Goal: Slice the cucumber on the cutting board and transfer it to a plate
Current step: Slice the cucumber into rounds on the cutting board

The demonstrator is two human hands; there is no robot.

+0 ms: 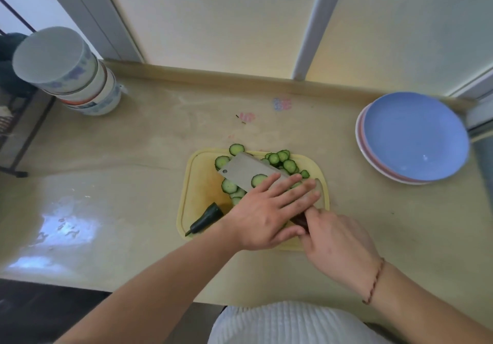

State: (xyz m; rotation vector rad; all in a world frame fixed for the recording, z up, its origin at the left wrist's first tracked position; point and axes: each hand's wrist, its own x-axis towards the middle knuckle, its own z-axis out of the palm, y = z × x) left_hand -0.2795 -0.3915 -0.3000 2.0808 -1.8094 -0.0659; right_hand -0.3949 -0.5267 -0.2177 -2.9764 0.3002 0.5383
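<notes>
right hand [337,245] is gripping the cleaver [246,171] handle; left hand [266,210] is lying flat, fingers straight, on slices [282,161] heaped over the blade on the cutting board [198,183]. plate [416,135] is sitting well apart to the right, nearer the right hand.

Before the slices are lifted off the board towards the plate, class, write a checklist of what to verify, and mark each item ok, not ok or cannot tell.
1. Slicing finished: ok; cucumber slices piled on the cutting board, only the stem end left.
2. Right hand grips the cleaver handle: ok.
3. Left hand flat on the blade, steadying slices: ok.
4. All slices on the blade: not ok; many lie beside it.
5. Blue plate empty: ok.
6. Slices loaded under the hand: cannot tell.
</notes>
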